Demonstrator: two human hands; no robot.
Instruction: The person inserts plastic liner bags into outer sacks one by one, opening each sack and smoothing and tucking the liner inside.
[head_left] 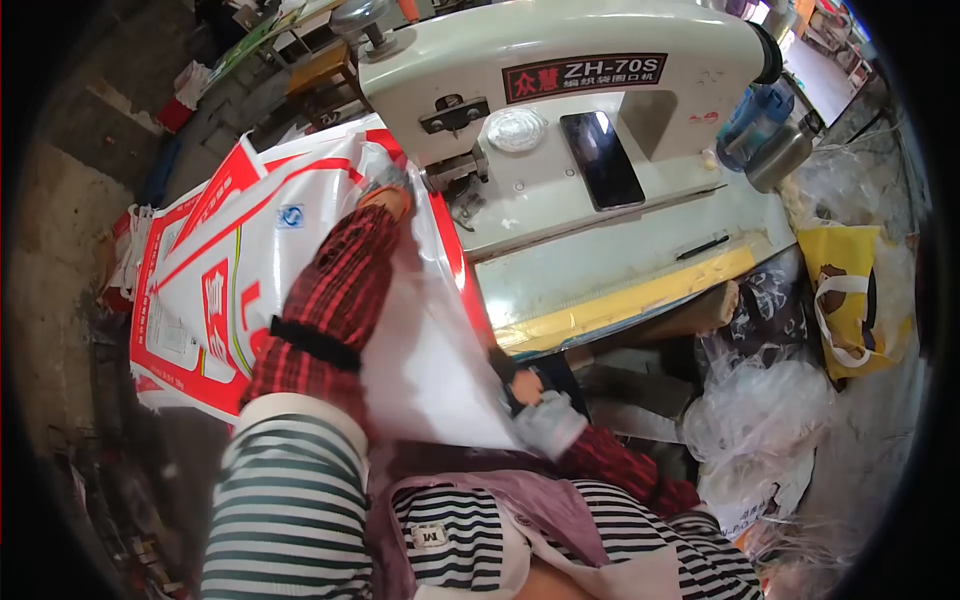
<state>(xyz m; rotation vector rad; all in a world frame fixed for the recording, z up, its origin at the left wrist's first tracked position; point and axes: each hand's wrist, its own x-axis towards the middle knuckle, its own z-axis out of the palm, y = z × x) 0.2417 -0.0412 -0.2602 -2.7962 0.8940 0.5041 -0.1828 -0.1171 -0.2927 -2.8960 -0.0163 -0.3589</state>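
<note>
A large white woven bag (430, 350) with red borders and printing spreads across the left and hangs toward my lap. My left hand (388, 180), in a greyish glove, is closed on the bag's upper edge beside the sewing head (460, 175); its fingers are partly hidden. Lower down, my right hand (540, 410) grips the bag's near edge below the front of the worktable. Its glove is pale grey, with bare fingertips showing. The white sewing machine (590, 60), marked ZH-70S, stands just beyond the bag.
On the machine bed lie a black phone (602, 160), a clear round item (515, 130) and a dark pen (703, 247). A blue-tinted bottle (755, 120) and a metal flask (785, 155) stand at right. Below are clear plastic (755, 410) and a yellow bag (840, 260).
</note>
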